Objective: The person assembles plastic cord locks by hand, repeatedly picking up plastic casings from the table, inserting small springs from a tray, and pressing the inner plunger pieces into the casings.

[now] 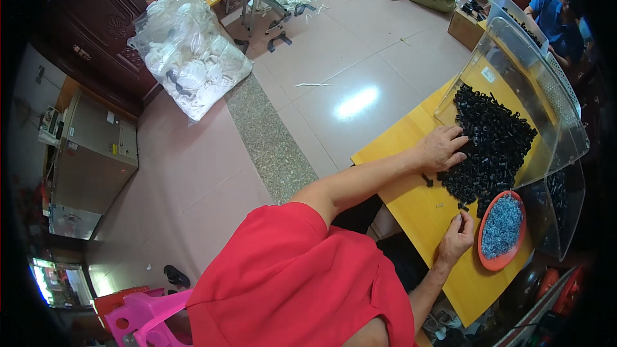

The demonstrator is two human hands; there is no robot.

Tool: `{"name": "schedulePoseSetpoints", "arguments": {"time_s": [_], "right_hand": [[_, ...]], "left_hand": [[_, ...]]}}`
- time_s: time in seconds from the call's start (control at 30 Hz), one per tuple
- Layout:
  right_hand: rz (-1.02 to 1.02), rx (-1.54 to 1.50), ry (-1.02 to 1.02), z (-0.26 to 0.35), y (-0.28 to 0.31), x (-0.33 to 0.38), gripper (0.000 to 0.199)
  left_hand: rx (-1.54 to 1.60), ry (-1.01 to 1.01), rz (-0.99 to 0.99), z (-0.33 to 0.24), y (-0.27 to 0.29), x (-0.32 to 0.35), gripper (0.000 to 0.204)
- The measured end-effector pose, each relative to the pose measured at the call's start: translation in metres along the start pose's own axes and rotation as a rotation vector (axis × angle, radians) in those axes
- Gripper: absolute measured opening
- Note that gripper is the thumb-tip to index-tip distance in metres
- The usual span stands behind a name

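Black plastic parts (491, 144) lay in a broad heap on the yellow surface (411, 209), spread from the mouth of a clear plastic bin (514, 83) tipped on its side down toward an orange oval dish (486, 254). The dish held a mound of small grey-blue pieces (502, 226) and sat just beside the lower end of the heap. A couple of single black parts lay loose on the bare yellow, apart from the pile and near its edge.

The left hand (440, 148) rested flat, fingers spread wide, on the near edge of the heap, holding nothing that could be made out. The right hand (456, 239) lay lower on the surface, just beside the dish, its fingers drawn together at the tips as if pinching 1 small item; whether anything sat between them was too small to tell.

Judged from this, the step in hand looked like sorting or pairing: one hand raking parts out of the heap, the other working a single piece close to the dish. The next move would seem to call for drawing 1 part clear of the pile without dragging its neighbours off the surface edge.

Farther out, a large clear bag of white items (189, 51) sat on the tiled floor (360, 64), and a pink plastic stool (138, 318) stood beside the person.
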State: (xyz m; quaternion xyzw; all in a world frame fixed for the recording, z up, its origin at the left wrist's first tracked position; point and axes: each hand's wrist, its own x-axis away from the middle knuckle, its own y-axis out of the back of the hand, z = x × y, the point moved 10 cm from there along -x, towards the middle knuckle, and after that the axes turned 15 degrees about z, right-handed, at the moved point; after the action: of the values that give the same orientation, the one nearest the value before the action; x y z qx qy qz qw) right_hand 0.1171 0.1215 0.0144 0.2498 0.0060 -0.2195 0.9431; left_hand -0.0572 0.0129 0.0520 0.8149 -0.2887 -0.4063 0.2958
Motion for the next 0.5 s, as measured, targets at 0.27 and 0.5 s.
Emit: {"name": "schedulePoseSetpoints", "arguments": {"time_s": [0.27, 0.5], "right_hand": [[-0.016, 0.029, 0.035, 0.001, 0.003, 0.001, 0.014], [-0.001, 0.014, 0.053, 0.003, 0.0, -0.001, 0.013]], "left_hand": [[-0.169, 0.113, -0.134, -0.002, 0.025, 0.003, 0.04], [-0.058, 0.043, -0.044, 0.005, 0.008, -0.001, 0.039]]}}
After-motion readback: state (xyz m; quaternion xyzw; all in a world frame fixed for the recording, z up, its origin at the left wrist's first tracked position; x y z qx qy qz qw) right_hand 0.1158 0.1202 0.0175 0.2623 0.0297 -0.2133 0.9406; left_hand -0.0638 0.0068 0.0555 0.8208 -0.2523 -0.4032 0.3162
